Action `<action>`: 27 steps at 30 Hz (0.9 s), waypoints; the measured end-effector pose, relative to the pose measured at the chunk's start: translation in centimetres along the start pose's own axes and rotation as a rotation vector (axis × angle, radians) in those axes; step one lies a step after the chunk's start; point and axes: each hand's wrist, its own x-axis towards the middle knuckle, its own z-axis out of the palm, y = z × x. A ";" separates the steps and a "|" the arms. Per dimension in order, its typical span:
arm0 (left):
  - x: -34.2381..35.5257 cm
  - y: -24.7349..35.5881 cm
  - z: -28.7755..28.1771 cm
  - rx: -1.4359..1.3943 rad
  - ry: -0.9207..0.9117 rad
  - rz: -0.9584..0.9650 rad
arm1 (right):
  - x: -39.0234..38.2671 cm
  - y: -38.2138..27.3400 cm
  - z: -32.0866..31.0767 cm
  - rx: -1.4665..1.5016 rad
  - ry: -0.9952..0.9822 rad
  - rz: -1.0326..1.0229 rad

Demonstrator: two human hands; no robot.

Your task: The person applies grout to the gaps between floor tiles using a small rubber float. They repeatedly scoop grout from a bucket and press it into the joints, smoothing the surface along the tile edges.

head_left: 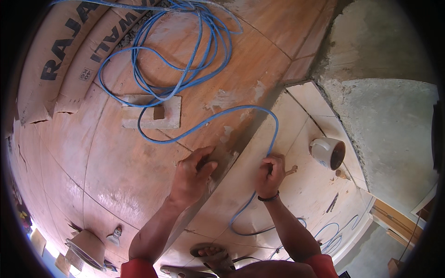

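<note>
My right hand [270, 175], with a dark bracelet at its wrist, is closed around a blue cable [276, 125]. From this hand one length runs up and left to a loose coil on the tiled floor, and another trails down past my forearm. To the left, my left hand [191, 175] hovers over the floor with its fingers half bent and the thumb apart. Nothing shows in its grasp. A flat grey plate with a block-like handle, like a plastering float [174, 118], lies beside the coil, partly under the cable.
Two large brown sacks [69, 60] lie at the upper left. A whitish pail [328, 153] sits at the right near a rough concrete edge [345, 125]. Another bucket [87, 248] and a small tool [114, 235] are at the lower left. More cable [331, 238] lies at the lower right.
</note>
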 end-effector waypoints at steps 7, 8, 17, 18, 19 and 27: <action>13.0 3.8 3.2 0.115 0.025 0.311 | -0.1 -0.4 0.4 0.051 -0.005 0.086; 13.9 4.2 3.6 0.124 0.022 0.308 | -0.1 -0.3 0.3 0.038 -0.005 0.072; 15.0 2.6 4.8 0.139 -0.026 0.281 | -0.1 -0.3 0.1 0.041 -0.020 0.070; 14.9 2.5 4.8 0.135 -0.033 0.291 | -0.1 -0.2 0.1 0.023 -0.026 0.043; 14.8 2.2 4.8 0.143 -0.045 0.290 | 0.0 -0.1 0.1 0.006 -0.032 0.015; 10.5 0.1 5.0 0.312 0.048 0.458 | 0.0 -0.2 0.2 0.022 -0.027 0.023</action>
